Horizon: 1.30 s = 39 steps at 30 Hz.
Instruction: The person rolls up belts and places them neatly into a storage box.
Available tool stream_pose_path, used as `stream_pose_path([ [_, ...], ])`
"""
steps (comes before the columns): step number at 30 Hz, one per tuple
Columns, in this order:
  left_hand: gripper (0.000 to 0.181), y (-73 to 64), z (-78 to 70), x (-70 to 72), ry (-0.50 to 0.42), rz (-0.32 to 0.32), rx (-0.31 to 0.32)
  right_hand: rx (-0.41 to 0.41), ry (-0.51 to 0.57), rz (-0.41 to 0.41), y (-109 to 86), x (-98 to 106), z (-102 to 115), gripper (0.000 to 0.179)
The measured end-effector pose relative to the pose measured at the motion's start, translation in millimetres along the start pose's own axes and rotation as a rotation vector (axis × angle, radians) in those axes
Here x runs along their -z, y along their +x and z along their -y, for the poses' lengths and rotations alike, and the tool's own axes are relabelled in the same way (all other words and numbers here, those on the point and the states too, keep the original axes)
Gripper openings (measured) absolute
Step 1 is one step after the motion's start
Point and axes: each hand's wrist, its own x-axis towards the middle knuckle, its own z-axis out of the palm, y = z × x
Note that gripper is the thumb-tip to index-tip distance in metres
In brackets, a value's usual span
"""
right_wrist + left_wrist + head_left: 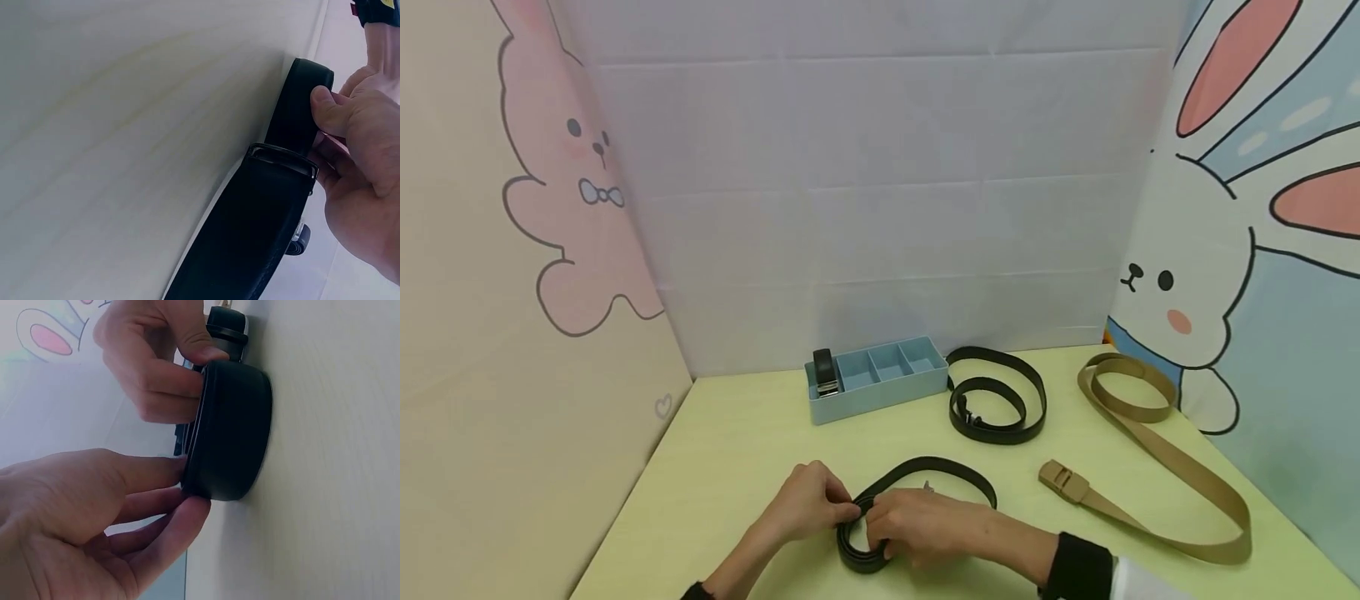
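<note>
A black belt (932,464) stands on its edge on the table, partly wound into a coil, its loose length looping away behind. My left hand (808,504) pinches the coil's left side between thumb and fingers. From the right, my right hand (925,525) grips the coil's near right part. In the left wrist view the rolled belt (240,431) shows its outer face, with the right thumb on its upper edge and the fingers reaching inside. A dark loop (281,159) crosses the belt beside the right hand (369,156) in the right wrist view.
Behind the hands is a blue divided box (880,398) with a rolled black belt (824,371) in its left compartment. Another black belt (1000,434) lies loosely coiled to its right. A tan webbing belt (1195,479) stretches along the table's right side. Printed cloth walls enclose the table.
</note>
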Motion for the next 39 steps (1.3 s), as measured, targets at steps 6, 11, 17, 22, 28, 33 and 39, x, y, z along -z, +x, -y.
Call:
stream_pose_path([
  [6,0.013,0.4,-8.4,-4.9,0.071,-0.054,0.003,-0.006,-0.019,-0.109,-13.4,2.0,2.1,0.017],
  [11,0.013,3.4,-9.7,-2.2,0.105,-0.074,0.008,-0.167,0.039,-0.232,-48.3,12.5,-2.9,0.015],
  [17,0.013,19.0,-3.5,5.2,0.162,-0.097,-0.006,-0.381,0.254,-0.024,-89.6,27.9,-11.5,0.021],
  [22,0.018,35.0,0.8,9.9,0.231,-0.119,-0.024,-0.252,0.188,0.052,-87.9,14.2,-4.3,0.021],
  [28,0.026,46.1,-3.0,11.7,0.273,-0.114,-0.031,-0.067,0.052,0.019,-47.6,0.4,13.6,0.027],
  [33,0.033,47.1,-6.5,13.3,0.278,-0.109,-0.032,-0.016,0.052,0.001,-4.9,-10.5,29.4,0.028],
  [39,0.031,45.2,-8.9,13.4,0.265,-0.080,-0.029,-0.057,0.160,0.005,-24.1,7.3,14.4,0.031],
])
